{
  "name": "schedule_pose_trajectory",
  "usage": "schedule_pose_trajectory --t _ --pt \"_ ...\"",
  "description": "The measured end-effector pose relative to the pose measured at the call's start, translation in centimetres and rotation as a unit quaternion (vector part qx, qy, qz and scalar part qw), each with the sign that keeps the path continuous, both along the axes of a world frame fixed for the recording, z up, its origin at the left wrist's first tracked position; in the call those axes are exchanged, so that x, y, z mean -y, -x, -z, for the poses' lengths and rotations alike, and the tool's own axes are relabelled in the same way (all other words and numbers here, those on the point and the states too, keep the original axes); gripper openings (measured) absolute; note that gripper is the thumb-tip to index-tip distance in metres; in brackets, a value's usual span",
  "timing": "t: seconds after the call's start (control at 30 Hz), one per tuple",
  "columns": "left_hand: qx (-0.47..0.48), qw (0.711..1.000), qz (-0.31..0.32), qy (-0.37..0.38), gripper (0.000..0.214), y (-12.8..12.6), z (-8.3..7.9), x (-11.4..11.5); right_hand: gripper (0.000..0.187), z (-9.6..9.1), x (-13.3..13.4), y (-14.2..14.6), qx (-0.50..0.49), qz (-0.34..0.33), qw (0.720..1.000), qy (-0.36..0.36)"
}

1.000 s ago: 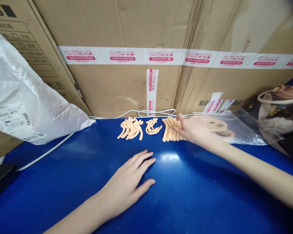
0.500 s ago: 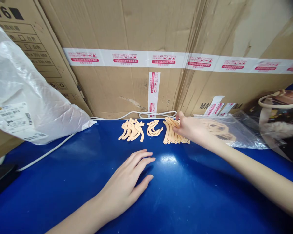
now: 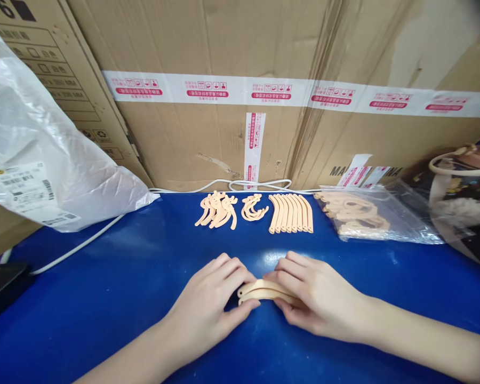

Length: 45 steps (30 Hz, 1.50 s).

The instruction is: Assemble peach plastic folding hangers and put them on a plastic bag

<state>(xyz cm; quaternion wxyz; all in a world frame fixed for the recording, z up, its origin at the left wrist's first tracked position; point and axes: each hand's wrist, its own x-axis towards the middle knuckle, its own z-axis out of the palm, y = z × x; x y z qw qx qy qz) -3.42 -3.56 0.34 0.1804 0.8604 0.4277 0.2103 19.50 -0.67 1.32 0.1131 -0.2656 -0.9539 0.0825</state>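
- Pale peach, plain all over: the strips [image 3: 262, 292] I'm holding!
- Same peach along the row of strips [image 3: 289, 214] in front of me.
- Deep, shiny blue right across my table [image 3: 104, 298].
- Brown cardboard box [image 3: 208, 42], dark lettering low down.
- White tape [image 3: 240, 92] over it, printed pinkish red.
- Whitish bag [image 3: 60, 154] on my left, white label [image 3: 36, 192] with black bars and yellow spot.

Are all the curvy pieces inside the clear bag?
No, a row of curved pieces lies on the blue table outside the clear bag, and the left hand and right hand hold other pieces.
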Motion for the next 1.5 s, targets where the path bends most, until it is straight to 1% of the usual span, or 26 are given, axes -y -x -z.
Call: schedule_pose_trajectory --t 0.1,0.2,0.27,0.33,0.4,0.47,0.53,0.57,0.67,0.77,0.93,1.13,1.27,1.37,1.47,1.5 --pt "-0.003 1.000 0.006 -0.011 0.005 -0.4 0.1 0.1 0.028 0.1 0.5 -0.5 0.008 -0.016 1.000 0.010" --pt "-0.014 0.999 0.011 -0.027 0.006 -0.5 0.2 0.2 0.029 -0.7 -0.2 -0.9 0.011 -0.019 1.000 -0.006" --pt "-0.016 0.999 0.012 -0.034 0.005 -0.6 0.3 0.3 0.030 -1.6 -1.7 -0.8 0.001 0.002 0.999 -0.035" --pt "-0.008 0.999 0.009 -0.041 0.007 -0.6 0.3 0.4 0.030 -2.4 -3.8 -0.3 -0.007 0.031 0.997 -0.068" --pt "-0.005 0.999 -0.001 -0.043 0.014 -0.7 0.2 0.5 0.029 -2.9 -6.2 0.6 0.005 0.053 0.991 -0.120" --pt "-0.011 0.999 -0.018 -0.043 0.026 -0.8 0.2 0.5 0.027 -3.1 -8.4 1.8 0.051 0.090 0.985 -0.135" --pt "-0.023 0.999 -0.031 -0.037 0.032 -1.0 0.2 0.5 0.026 -2.8 -10.2 3.0 0.059 0.113 0.983 -0.132" --pt "-0.029 0.998 -0.033 -0.034 0.031 -1.1 0.2 0.5 0.025 -2.6 -10.8 3.6 0.061 0.122 0.982 -0.127" --pt "-0.040 0.999 -0.020 -0.027 0.017 -1.2 0.2 0.4 0.022 -2.0 -12.3 4.7 0.063 0.152 0.981 -0.104" --pt "-0.036 0.999 -0.010 -0.021 0.012 -1.1 0.4 0.5 0.020 -1.6 -13.2 5.0 0.070 0.162 0.981 -0.079" --pt "-0.018 1.000 -0.017 -0.007 0.011 -1.0 0.5 0.5 0.017 -1.6 -13.6 4.9 0.082 0.147 0.983 -0.068" --pt "-0.017 1.000 -0.017 0.002 0.010 -1.1 0.4 0.6 0.018 -1.8 -13.4 5.2 0.097 0.107 0.985 -0.094" --pt "-0.013 0.999 -0.028 0.036 0.010 -1.0 0.2 0.6 0.022 -2.4 -13.0 5.2 0.089 0.100 0.984 -0.118" --pt "-0.015 0.997 -0.041 0.065 0.011 -0.9 -0.2 0.6 0.025 -3.4 -11.8 4.2 0.067 0.102 0.983 -0.135" --pt "-0.025 0.995 -0.050 0.078 0.013 -1.0 -0.6 0.6 0.025 -4.0 -9.4 2.2 0.037 0.093 0.985 -0.139" --pt "-0.027 0.996 -0.048 0.077 0.015 -1.0 -0.6 0.6 0.024 -3.8 -8.4 1.5 0.016 0.077 0.988 -0.132"
